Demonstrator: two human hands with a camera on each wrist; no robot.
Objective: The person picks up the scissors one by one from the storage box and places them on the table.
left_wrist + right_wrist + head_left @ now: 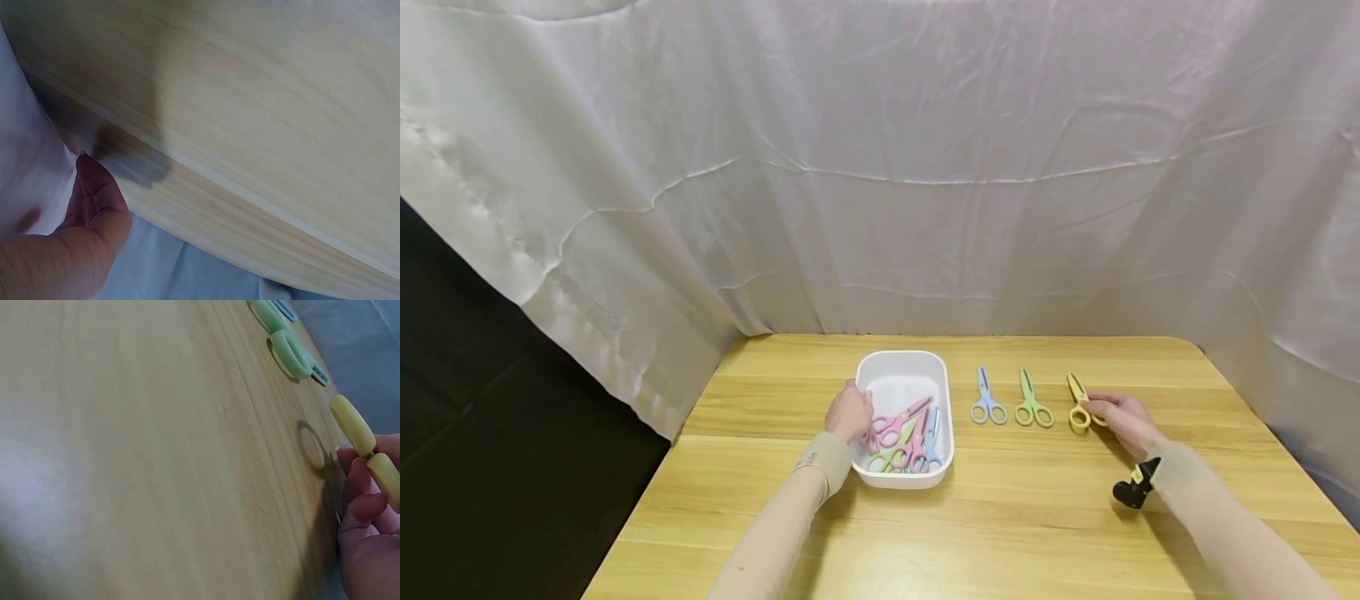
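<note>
My left hand (848,412) grips the left rim of a white plastic bin (898,482). In the left wrist view, thumb and fingers meet at the wall of the bin (25,144). Several pink scissors (919,425), blue scissors (932,429) and light green ones lie heaped inside, toward the near end. Over at the right, my right hand (1129,423) pinches yellow scissors (1076,387) by the handle, blades pointing away. In the right wrist view the yellow handle loops (352,425) stand above their shadow on the wood.
Blue scissors (983,383) and green scissors (1027,385) lie in a row between bin and right hand, blades pointing away. Wooden table (1000,533) underneath; a pale curtain (895,250) hangs behind its far edge. A black device (1135,485) sits on the right wrist.
</note>
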